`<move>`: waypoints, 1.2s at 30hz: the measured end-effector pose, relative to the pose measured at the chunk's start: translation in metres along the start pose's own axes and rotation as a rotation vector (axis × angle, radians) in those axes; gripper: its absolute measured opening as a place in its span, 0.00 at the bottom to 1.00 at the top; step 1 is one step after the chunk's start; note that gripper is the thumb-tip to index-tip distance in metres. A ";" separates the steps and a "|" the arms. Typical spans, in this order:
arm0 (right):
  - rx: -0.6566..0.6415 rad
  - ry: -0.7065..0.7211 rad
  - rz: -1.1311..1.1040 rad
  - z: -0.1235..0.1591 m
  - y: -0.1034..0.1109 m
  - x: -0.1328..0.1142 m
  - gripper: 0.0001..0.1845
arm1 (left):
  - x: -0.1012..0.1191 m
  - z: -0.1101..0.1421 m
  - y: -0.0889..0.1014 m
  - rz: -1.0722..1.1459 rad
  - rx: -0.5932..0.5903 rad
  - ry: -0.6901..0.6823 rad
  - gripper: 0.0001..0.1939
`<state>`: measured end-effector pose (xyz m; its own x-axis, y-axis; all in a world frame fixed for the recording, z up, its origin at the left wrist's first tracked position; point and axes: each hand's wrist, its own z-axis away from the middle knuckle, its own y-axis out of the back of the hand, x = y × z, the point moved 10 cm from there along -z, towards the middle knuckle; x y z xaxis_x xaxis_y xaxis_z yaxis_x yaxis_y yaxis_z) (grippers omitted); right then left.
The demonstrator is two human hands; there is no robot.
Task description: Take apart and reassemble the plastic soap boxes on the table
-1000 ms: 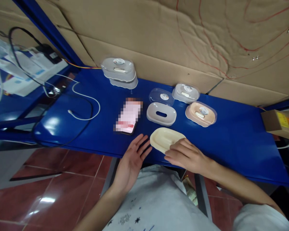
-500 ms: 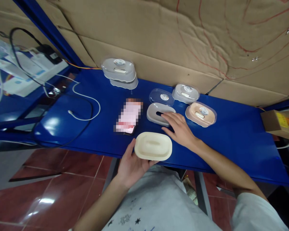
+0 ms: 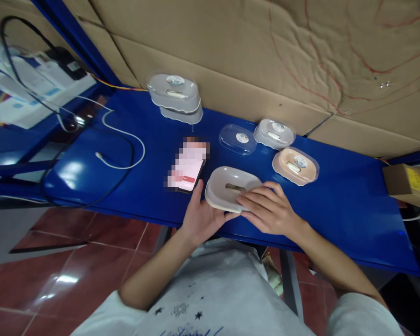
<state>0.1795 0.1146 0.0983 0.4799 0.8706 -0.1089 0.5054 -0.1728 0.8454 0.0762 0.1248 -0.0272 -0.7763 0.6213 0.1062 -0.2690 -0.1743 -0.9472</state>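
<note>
A grey oval soap dish [image 3: 220, 184] with a long slot sits over a cream oval tray [image 3: 227, 210], which shows as a pale rim along the near edge and through the slot. My left hand [image 3: 205, 217] grips the cream tray from the left and below, thumb up along its side. Fingers of my right hand [image 3: 269, 207] hold the right end of the grey dish, covering part of it. Both pieces are above the table's front part. Beyond them lies a clear oval lid [image 3: 238, 140] with a round sticker.
A phone [image 3: 189, 165] with a blurred screen lies left of the hands on the blue table [image 3: 154, 196]. Covered dishes stand behind: a grey stack [image 3: 175, 95], another grey one [image 3: 275, 134] and a peach one [image 3: 296, 165]. A white cable [image 3: 140, 140] curls at left; cardboard [image 3: 210, 56] backs the table.
My right hand has lifted the grey soap dish off the table and brought it toward me onto the cream tray. My left hand keeps hold of the tray.
</note>
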 end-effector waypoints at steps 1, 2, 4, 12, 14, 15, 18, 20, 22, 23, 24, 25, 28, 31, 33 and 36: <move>-0.013 0.025 0.012 0.000 -0.003 -0.004 0.21 | 0.001 -0.001 0.001 -0.009 -0.001 -0.007 0.35; -0.026 0.047 0.018 0.001 -0.006 -0.006 0.20 | 0.001 -0.001 0.002 -0.017 0.002 -0.012 0.36; -0.057 0.081 0.025 0.004 -0.013 -0.009 0.20 | 0.001 -0.001 0.005 -0.036 0.014 -0.022 0.36; 0.010 -0.045 -0.310 -0.011 -0.007 0.038 0.26 | -0.003 -0.001 0.009 -0.156 0.066 -0.017 0.29; 0.021 -0.225 -0.298 -0.026 -0.014 0.075 0.25 | -0.002 -0.001 0.008 -0.167 0.074 -0.026 0.28; 0.006 -0.308 -0.259 -0.032 -0.021 0.094 0.26 | -0.002 -0.001 0.008 -0.168 0.079 -0.031 0.28; -0.164 -0.450 -0.097 -0.040 -0.056 0.133 0.33 | -0.002 0.000 0.008 -0.160 0.086 -0.024 0.27; -0.246 -0.490 -0.018 -0.037 -0.074 0.145 0.36 | -0.004 0.001 0.007 -0.151 0.069 -0.014 0.27; -0.246 -0.510 0.020 -0.031 -0.080 0.149 0.35 | -0.004 0.001 0.006 -0.140 0.039 -0.012 0.28; -0.234 -0.510 0.022 -0.027 -0.080 0.148 0.34 | -0.005 0.001 0.005 -0.138 0.027 -0.008 0.29; -0.225 -0.506 0.016 -0.025 -0.078 0.146 0.32 | -0.006 0.000 0.005 -0.136 0.020 -0.002 0.29; -0.223 -0.499 0.004 -0.022 -0.075 0.143 0.30 | -0.006 0.000 0.005 -0.135 0.019 0.003 0.29; -0.196 -0.499 -0.069 -0.019 -0.058 0.134 0.28 | -0.008 -0.001 0.005 -0.136 0.028 0.012 0.30; -0.066 -0.564 -0.203 -0.016 -0.025 0.126 0.27 | -0.008 -0.002 0.003 -0.152 0.016 0.019 0.32; -0.051 -0.551 -0.290 -0.013 -0.010 0.108 0.28 | -0.009 -0.002 0.000 -0.167 -0.008 0.025 0.33; -0.158 -0.433 -0.325 -0.009 -0.005 0.067 0.33 | -0.008 -0.002 -0.004 -0.189 -0.038 0.018 0.34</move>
<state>0.2030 0.1774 0.0916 0.5852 0.5932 -0.5529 0.5783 0.1727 0.7974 0.0847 0.1222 -0.0247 -0.7036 0.6540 0.2780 -0.3869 -0.0243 -0.9218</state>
